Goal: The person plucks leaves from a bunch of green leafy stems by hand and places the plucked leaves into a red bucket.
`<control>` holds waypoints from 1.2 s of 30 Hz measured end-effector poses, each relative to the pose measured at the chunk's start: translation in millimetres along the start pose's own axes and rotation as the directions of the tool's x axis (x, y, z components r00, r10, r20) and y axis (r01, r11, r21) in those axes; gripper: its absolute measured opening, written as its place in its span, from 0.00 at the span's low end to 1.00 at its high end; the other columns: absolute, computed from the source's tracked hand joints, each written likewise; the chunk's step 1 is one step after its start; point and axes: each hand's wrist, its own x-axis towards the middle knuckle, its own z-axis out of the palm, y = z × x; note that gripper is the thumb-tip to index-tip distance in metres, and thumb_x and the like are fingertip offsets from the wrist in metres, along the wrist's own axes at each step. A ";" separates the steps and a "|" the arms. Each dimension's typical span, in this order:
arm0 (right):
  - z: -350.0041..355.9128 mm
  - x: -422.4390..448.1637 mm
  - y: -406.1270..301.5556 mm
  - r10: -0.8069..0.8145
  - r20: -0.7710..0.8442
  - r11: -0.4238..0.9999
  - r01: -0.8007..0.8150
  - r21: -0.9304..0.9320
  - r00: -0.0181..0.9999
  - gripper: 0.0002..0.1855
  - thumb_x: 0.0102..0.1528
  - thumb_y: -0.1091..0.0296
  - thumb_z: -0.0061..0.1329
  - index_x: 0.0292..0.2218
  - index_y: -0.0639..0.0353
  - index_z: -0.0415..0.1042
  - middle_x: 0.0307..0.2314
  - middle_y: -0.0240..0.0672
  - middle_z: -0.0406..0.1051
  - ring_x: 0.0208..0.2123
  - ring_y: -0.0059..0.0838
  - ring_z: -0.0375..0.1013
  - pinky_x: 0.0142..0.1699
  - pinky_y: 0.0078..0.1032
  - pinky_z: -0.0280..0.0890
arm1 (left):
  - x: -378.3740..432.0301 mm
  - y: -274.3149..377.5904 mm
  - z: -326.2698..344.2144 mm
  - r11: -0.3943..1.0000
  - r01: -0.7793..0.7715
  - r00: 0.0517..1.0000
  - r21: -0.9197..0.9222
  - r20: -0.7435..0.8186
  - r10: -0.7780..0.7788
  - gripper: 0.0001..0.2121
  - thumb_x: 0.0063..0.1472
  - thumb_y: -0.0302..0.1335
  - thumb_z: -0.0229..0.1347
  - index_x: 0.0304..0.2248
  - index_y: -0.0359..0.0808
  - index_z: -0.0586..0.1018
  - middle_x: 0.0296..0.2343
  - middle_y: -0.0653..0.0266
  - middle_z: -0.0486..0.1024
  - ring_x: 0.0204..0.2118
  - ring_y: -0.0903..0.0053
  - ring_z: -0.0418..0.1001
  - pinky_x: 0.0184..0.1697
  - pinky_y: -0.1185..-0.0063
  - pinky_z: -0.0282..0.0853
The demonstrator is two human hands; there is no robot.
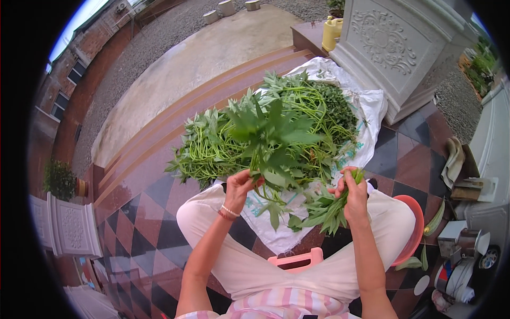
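A large heap of leafy green stems (215, 139) lies before me on a white woven plastic sack (372, 115). My left hand (240, 189), with a beaded bracelet at the wrist, pinches a leafy green sprig (275, 135) that rises over the heap. In my right hand (352, 195) is a small bundle of green stems (332, 213), its leaves hanging down towards the sack's near part and its stem ends showing at the top of the fist. The two hands are apart, above my spread knees.
A pink plastic stool (297, 260) shows between my legs. A red plastic basin (412, 235) stands beside my right knee. Steps (159, 137) descend beyond the heap, and a carved pillar base (382, 44) with a yellow jug (330, 34) beside it stands at upper right. Large leaves (436, 217) lie on the tiles.
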 end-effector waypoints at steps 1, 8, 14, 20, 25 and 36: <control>1.3 -3.9 -0.6 0.032 0.009 0.998 -0.032 -0.046 0.999 0.07 0.56 0.64 0.36 0.32 0.58 0.60 0.13 0.26 0.55 0.11 0.15 0.54 0.21 0.18 0.62 | -9.8 -11.4 5.8 1.000 -0.006 1.000 -0.025 0.015 0.006 0.10 0.51 0.22 0.52 0.35 0.30 0.74 0.25 0.67 0.73 0.27 0.83 0.70 0.34 0.84 0.66; 8.3 -18.3 14.8 -0.164 0.122 0.908 0.198 -0.368 0.979 0.06 0.51 0.68 0.46 0.29 0.61 0.66 0.16 0.20 0.57 0.16 0.09 0.51 0.20 0.11 0.48 | -36.0 -100.5 -3.4 0.909 0.171 0.968 -0.381 0.235 -0.084 0.14 0.55 0.28 0.49 0.41 0.34 0.69 0.39 0.66 0.68 0.40 0.84 0.65 0.44 0.81 0.62; 5.9 -20.3 23.6 -0.156 0.175 0.847 0.223 -0.482 0.972 0.04 0.47 0.75 0.46 0.29 0.64 0.68 0.15 0.19 0.58 0.17 0.08 0.53 0.22 0.10 0.49 | -29.5 -56.5 38.0 0.973 0.170 0.967 -0.154 0.217 -0.135 0.13 0.56 0.25 0.48 0.41 0.33 0.70 0.33 0.64 0.72 0.35 0.78 0.70 0.42 0.77 0.66; 19.9 -26.1 25.3 -0.318 0.386 0.611 0.498 -0.615 0.866 0.04 0.45 0.76 0.47 0.27 0.63 0.70 0.20 0.34 0.70 0.19 0.21 0.67 0.23 0.17 0.59 | -28.0 -49.3 45.1 0.929 0.250 0.958 -0.274 0.211 -0.195 0.17 0.58 0.23 0.44 0.47 0.35 0.64 0.38 0.55 0.70 0.40 0.69 0.70 0.45 0.73 0.65; 27.7 -26.4 45.1 -0.434 0.643 0.154 0.756 -0.636 0.631 0.17 0.39 0.75 0.47 0.35 0.54 0.69 0.20 0.31 0.65 0.18 0.27 0.68 0.20 0.22 0.61 | -28.2 -56.1 46.8 0.935 0.249 0.956 -0.253 0.220 -0.195 0.15 0.57 0.23 0.45 0.45 0.36 0.67 0.35 0.62 0.71 0.36 0.78 0.71 0.40 0.80 0.67; 31.5 -16.5 65.6 -0.411 0.729 -0.243 0.705 -0.666 0.547 0.17 0.40 0.72 0.44 0.36 0.56 0.66 0.23 0.29 0.60 0.17 0.21 0.65 0.20 0.18 0.60 | -29.8 -60.9 46.7 0.955 0.236 0.963 -0.180 0.175 -0.205 0.12 0.55 0.23 0.49 0.40 0.35 0.71 0.28 0.72 0.71 0.26 0.91 0.66 0.28 0.90 0.63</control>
